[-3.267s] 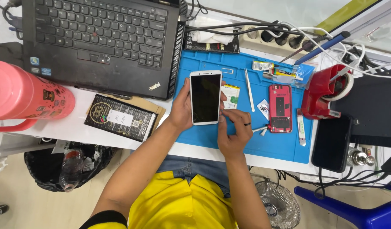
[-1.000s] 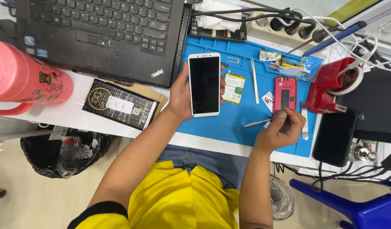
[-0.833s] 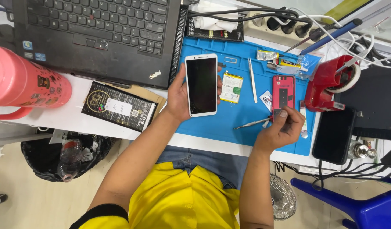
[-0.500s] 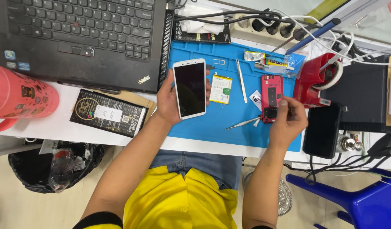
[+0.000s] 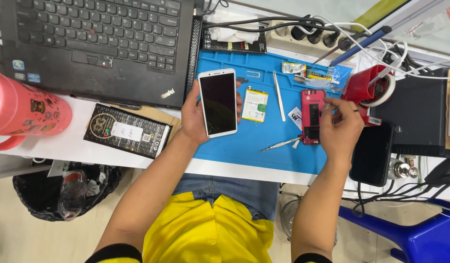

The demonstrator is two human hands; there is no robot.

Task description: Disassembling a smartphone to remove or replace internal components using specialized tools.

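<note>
Blue silicone work mat (image 5: pixel 264 156) covers the middle of a white bench, ringed by a black laptop (image 5: pixel 96 46), a pink bottle (image 5: pixel 25 109) lying on its side, a dark printed box (image 5: pixel 127 136), a red tape dispenser (image 5: pixel 369 90) and a tangle of white and black cables at the far edge. Compared with half a second ago, the right hand (image 5: pixel 342 126) has let go of the slim metal screwdriver (image 5: pixel 278 144), which now lies loose on the mat, and has moved up to the opened pink phone body (image 5: pixel 313 116); its fingertips are pinched together at the body's upper right corner, though whether they grip a small part cannot be told. The left hand (image 5: pixel 198 117) holds as before: fingers and thumb wrapped round the edges of a white-framed smartphone (image 5: pixel 217 103), its glossy dark screen facing up, raised just above the mat's left part. Between the two phones lie a flat rectangular battery (image 5: pixel 254 104) with a yellow-green label and thin steel tweezers (image 5: pixel 279 95). Further right rests a black slab-like device (image 5: pixel 371 153). Below the bench edge sit a bin with a black liner (image 5: pixel 44 190) and a blue plastic stool (image 5: pixel 405 231).
</note>
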